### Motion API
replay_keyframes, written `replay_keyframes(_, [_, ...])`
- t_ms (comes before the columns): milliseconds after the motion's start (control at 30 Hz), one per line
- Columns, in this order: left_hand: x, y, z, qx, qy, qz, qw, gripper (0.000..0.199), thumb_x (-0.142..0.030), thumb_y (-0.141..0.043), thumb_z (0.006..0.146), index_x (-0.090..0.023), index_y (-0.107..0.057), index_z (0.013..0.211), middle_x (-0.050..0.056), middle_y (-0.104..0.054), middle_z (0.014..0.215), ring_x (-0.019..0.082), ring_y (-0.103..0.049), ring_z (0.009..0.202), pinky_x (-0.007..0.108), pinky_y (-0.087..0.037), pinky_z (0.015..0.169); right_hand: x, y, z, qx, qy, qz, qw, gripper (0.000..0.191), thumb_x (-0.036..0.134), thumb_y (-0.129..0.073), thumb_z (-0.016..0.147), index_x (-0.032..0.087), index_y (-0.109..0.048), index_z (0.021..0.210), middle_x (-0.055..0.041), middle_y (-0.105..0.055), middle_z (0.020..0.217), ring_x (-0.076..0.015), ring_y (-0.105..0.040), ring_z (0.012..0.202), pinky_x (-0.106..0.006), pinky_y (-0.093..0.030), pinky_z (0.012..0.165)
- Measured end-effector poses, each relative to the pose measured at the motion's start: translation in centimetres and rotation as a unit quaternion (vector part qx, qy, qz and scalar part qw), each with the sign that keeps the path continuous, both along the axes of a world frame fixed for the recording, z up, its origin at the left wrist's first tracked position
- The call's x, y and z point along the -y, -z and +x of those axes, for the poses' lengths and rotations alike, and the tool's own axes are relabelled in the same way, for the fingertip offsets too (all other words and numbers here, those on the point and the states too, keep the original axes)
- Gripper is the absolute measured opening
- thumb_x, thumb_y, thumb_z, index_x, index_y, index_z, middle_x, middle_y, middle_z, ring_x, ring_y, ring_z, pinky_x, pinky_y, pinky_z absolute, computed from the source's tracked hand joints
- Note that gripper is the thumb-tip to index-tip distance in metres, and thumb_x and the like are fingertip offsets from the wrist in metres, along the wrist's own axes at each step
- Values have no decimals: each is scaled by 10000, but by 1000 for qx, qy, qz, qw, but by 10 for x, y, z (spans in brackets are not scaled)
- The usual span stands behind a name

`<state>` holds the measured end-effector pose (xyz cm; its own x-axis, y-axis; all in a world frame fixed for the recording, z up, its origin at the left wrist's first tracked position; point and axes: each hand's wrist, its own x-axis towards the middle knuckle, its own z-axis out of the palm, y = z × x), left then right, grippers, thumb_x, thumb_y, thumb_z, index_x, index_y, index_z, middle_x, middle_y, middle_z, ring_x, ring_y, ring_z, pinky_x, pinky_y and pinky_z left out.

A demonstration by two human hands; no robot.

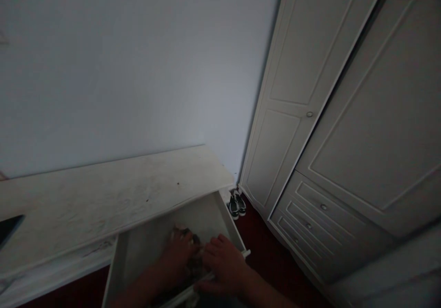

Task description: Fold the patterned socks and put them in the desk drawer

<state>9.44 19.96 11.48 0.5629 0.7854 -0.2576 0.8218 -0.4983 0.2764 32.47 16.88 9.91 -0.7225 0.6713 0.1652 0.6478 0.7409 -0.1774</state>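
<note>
A white drawer [217, 211] stands pulled out from a white dresser. Inside it, my left hand [177, 253] reaches down with its fingers curled over a small bundle of dark and pale things [195, 259]; the dim light hides what they are. My right hand [223, 262] is just to the right, near the drawer's front edge, its fingers bent toward the same bundle. Whatever its fingers close on is too dark to name. Both forearms come in from the bottom of the head view.
The dresser's worn white top [120, 184] runs along the wall, with a dark flat object [8, 227] at its left end. A pair of dark shoes [237, 204] sits on the red carpet [265, 243]. A white wardrobe [285, 151] with drawers fills the right side.
</note>
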Motion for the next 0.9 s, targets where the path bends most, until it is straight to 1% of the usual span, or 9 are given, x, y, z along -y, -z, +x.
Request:
replay_keyframes(100, [17, 1, -47, -69, -55, -17, 996, 753, -246, -682, 803, -377, -579, 1537, 95, -395, 1737, 457, -299, 1604, 651, -407, 1204, 0, -5, -1, 9, 1, -18, 1000, 658, 890, -578, 891, 234, -619, 876, -35, -700, 930, -240, -599, 919, -395, -397, 883])
replay_keyframes(167, [23, 2, -70, -126, -101, -9, 987, 840, -169, -627, 792, -369, -505, 1599, 97, -325, 1777, 462, -299, 1608, 658, -441, 1169, 0, -7, -2, 7, 1, -25, 1000, 647, 879, -598, 889, 234, -618, 860, -27, -696, 908, -233, -602, 905, -388, -392, 876])
replay_keyframes(300, [22, -6, -89, -175, -160, 14, 971, 948, -195, -631, 757, -282, -394, 1672, 149, -319, 1774, 491, -359, 1574, 644, -461, 1155, 2, -9, -3, 3, 7, -41, 999, 620, 853, -631, 892, 234, -624, 860, -16, -703, 900, -220, -618, 886, -370, -391, 849])
replay_keyframes(400, [7, -18, -86, -156, -173, 16, 972, 959, -205, -633, 742, -273, -397, 1669, 144, -324, 1773, 463, -411, 1552, 601, -476, 1155, 2, -9, -3, 9, 12, -53, 998, 636, 868, -629, 881, 233, -624, 851, -20, -707, 887, -226, -634, 874, -359, -393, 809])
replay_keyframes(500, [-16, -24, -77, -114, -170, 27, 978, 887, -221, -607, 787, -237, -421, 1654, 154, -364, 1753, 407, -413, 1565, 559, -455, 1188, 1, -9, -4, 19, 12, -63, 998, 661, 893, -601, 877, 233, -627, 862, -28, -716, 897, -233, -647, 867, -354, -395, 782])
replay_keyframes(567, [-31, -22, -70, -84, -166, 45, 982, 835, -238, -586, 821, -219, -437, 1642, 144, -407, 1734, 363, -424, 1567, 517, -400, 1243, 1, -9, -4, 29, 17, -71, 997, 677, 912, -590, 866, 235, -625, 865, -31, -720, 904, -238, -656, 867, -350, -394, 761])
replay_keyframes(667, [-47, -15, -56, -45, -175, 82, 980, 829, -244, -590, 820, -247, -436, 1635, 103, -454, 1715, 316, -429, 1570, 466, -303, 1304, 1, -9, -5, 43, 30, -78, 996, 687, 926, -621, 829, 239, -622, 857, -31, -724, 904, -242, -666, 864, -339, -390, 733])
replay_keyframes(833, [-43, -5, -39, -29, -189, 83, 978, 841, -285, -626, 778, -264, -479, 1606, 107, -473, 1700, 345, -459, 1538, 496, -333, 1277, -1, -6, -4, 44, 40, -97, 994, 669, 914, -626, 835, 247, -638, 882, -28, -733, 922, -238, -676, 864, -319, -389, 706])
replay_keyframes(900, [-36, -3, -36, -28, -187, 76, 979, 848, -305, -650, 757, -272, -504, 1592, 104, -429, 1725, 373, -408, 1564, 518, -326, 1279, -2, -6, -5, 48, 43, -111, 992, 673, 918, -623, 830, 248, -649, 887, -25, -736, 926, -237, -680, 863, -316, -384, 698])
